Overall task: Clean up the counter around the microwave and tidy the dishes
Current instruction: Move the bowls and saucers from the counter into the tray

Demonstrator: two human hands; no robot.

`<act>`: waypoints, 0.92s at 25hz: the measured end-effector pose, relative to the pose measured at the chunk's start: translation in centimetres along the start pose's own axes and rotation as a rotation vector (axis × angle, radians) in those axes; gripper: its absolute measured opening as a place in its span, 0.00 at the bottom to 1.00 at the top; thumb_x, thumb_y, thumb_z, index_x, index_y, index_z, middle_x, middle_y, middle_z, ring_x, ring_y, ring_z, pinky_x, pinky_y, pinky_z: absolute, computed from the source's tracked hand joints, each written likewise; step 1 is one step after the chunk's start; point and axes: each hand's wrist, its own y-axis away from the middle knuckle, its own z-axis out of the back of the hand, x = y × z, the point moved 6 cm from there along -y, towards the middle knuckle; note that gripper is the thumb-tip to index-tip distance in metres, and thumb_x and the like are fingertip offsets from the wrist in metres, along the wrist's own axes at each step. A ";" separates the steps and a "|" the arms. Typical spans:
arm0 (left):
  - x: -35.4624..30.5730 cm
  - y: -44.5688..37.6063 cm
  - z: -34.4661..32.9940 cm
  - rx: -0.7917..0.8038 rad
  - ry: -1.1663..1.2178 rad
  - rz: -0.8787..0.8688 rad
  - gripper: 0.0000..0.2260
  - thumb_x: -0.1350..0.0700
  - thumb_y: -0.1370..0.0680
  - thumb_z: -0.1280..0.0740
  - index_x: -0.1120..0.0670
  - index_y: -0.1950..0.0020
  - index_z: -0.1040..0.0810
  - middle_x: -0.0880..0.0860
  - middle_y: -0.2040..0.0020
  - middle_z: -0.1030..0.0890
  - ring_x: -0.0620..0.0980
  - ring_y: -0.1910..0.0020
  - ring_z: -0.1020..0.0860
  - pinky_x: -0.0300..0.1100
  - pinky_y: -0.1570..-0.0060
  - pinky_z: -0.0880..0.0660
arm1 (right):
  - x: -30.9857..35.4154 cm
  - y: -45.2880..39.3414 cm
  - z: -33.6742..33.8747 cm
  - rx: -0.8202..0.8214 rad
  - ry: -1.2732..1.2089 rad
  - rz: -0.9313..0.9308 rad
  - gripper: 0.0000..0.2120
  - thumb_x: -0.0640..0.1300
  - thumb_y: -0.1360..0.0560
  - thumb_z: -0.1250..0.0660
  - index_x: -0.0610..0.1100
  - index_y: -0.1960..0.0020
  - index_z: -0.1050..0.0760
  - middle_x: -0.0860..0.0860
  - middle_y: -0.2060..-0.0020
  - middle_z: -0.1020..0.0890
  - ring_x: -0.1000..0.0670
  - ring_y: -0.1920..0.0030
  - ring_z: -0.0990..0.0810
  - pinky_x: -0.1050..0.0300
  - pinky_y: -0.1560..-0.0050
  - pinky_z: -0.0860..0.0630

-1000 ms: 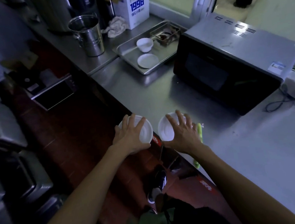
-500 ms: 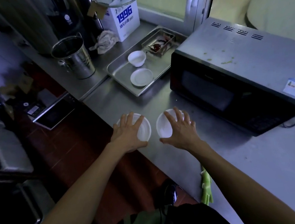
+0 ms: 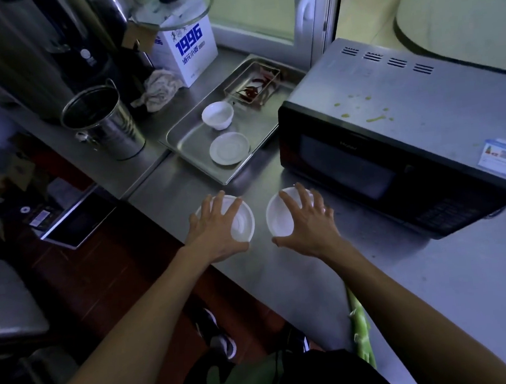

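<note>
Fingers of my left hand (image 3: 218, 225) spread over one white bowl (image 3: 239, 220), my right hand (image 3: 305, 222) clamped likewise on the other bowl (image 3: 281, 214), both low over the bench (image 3: 283, 268) before the microwave (image 3: 393, 136), presumably bound for the tray (image 3: 192, 139).

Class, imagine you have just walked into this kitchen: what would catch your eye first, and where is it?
First, the two hands at the counter's near edge: the left hand grips one white bowl, the right hand grips another white bowl. Just right of them sits the black microwave, yellowish spatters on top. Behind lies a steel tray holding a small bowl and saucer.
</note>
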 end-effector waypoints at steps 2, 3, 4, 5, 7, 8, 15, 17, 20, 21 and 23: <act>1.1 -0.6 -0.1 0.003 0.009 -0.013 0.51 0.27 0.39 0.34 0.36 0.24 0.57 0.49 0.20 0.57 0.58 0.22 0.56 0.67 0.32 0.43 | 0.6 -0.7 -0.4 0.013 0.015 -0.013 0.54 0.72 0.38 0.29 0.58 0.22 0.53 0.48 0.21 0.53 0.35 0.24 0.49 0.28 0.31 0.39; 1.8 -1.0 -0.2 0.008 0.014 -0.022 0.51 0.26 0.39 0.34 0.36 0.23 0.57 0.49 0.20 0.57 0.58 0.22 0.56 0.67 0.32 0.43 | 1.1 -1.2 -0.5 0.018 0.023 -0.019 0.54 0.72 0.38 0.29 0.58 0.22 0.53 0.48 0.21 0.52 0.35 0.24 0.49 0.28 0.31 0.39; 2.6 -1.5 -0.2 0.012 0.018 -0.031 0.51 0.26 0.39 0.34 0.36 0.23 0.57 0.49 0.20 0.57 0.57 0.22 0.56 0.67 0.32 0.43 | 1.7 -1.7 -0.7 0.021 0.029 -0.026 0.54 0.72 0.38 0.29 0.58 0.22 0.53 0.48 0.21 0.53 0.35 0.24 0.50 0.29 0.31 0.39; 3.4 -2.0 -0.1 0.014 0.020 -0.039 0.50 0.26 0.39 0.35 0.36 0.23 0.57 0.49 0.20 0.57 0.57 0.22 0.56 0.67 0.32 0.42 | 2.2 -2.3 -0.8 0.025 0.033 -0.032 0.54 0.72 0.38 0.29 0.58 0.22 0.54 0.48 0.21 0.53 0.35 0.24 0.50 0.29 0.31 0.39; 5.5 -3.1 0.1 0.013 0.029 -0.046 0.50 0.26 0.39 0.35 0.36 0.23 0.57 0.49 0.20 0.56 0.58 0.22 0.56 0.67 0.32 0.42 | 3.6 -3.6 -1.2 0.026 0.045 -0.044 0.54 0.72 0.38 0.29 0.58 0.22 0.54 0.48 0.21 0.53 0.35 0.23 0.50 0.30 0.31 0.40; 7.1 -3.8 0.4 0.010 0.031 -0.051 0.50 0.26 0.38 0.35 0.36 0.23 0.57 0.49 0.20 0.56 0.58 0.22 0.56 0.67 0.31 0.42 | 4.5 -4.5 -1.4 0.026 0.053 -0.057 0.54 0.72 0.38 0.29 0.58 0.22 0.54 0.48 0.21 0.53 0.35 0.23 0.51 0.30 0.31 0.40; 17.7 -8.4 2.5 0.025 0.059 -0.102 0.51 0.26 0.37 0.33 0.37 0.23 0.57 0.49 0.20 0.57 0.58 0.22 0.57 0.68 0.31 0.43 | 13.3 -10.2 -2.3 0.047 0.061 -0.160 0.54 0.72 0.38 0.28 0.58 0.21 0.53 0.50 0.20 0.54 0.36 0.23 0.52 0.31 0.31 0.40; 19.6 -9.7 3.1 0.024 0.050 -0.148 0.51 0.26 0.38 0.34 0.38 0.23 0.57 0.50 0.20 0.57 0.59 0.22 0.56 0.68 0.31 0.42 | 15.4 -11.4 -2.4 0.033 0.061 -0.196 0.54 0.72 0.38 0.29 0.59 0.21 0.53 0.51 0.20 0.55 0.37 0.23 0.52 0.31 0.31 0.40; 21.2 -11.9 3.5 0.027 0.047 -0.212 0.51 0.26 0.38 0.35 0.38 0.23 0.57 0.49 0.20 0.57 0.58 0.22 0.57 0.66 0.32 0.42 | 17.0 -12.4 -2.1 0.008 0.060 -0.262 0.54 0.72 0.37 0.29 0.59 0.21 0.54 0.51 0.20 0.55 0.37 0.23 0.52 0.32 0.30 0.40; 21.4 -12.5 3.5 0.019 0.048 -0.231 0.51 0.26 0.39 0.35 0.37 0.23 0.56 0.49 0.21 0.57 0.58 0.22 0.56 0.66 0.32 0.42 | 17.1 -12.4 -2.1 0.003 0.060 -0.284 0.54 0.72 0.37 0.29 0.59 0.21 0.53 0.51 0.21 0.55 0.37 0.23 0.52 0.32 0.30 0.40; 21.4 -13.6 3.6 0.008 0.045 -0.268 0.51 0.25 0.40 0.36 0.37 0.24 0.55 0.48 0.21 0.56 0.57 0.22 0.55 0.66 0.32 0.42 | 17.1 -12.5 -2.0 -0.006 0.051 -0.313 0.54 0.71 0.37 0.29 0.59 0.22 0.53 0.51 0.21 0.54 0.37 0.23 0.51 0.33 0.31 0.40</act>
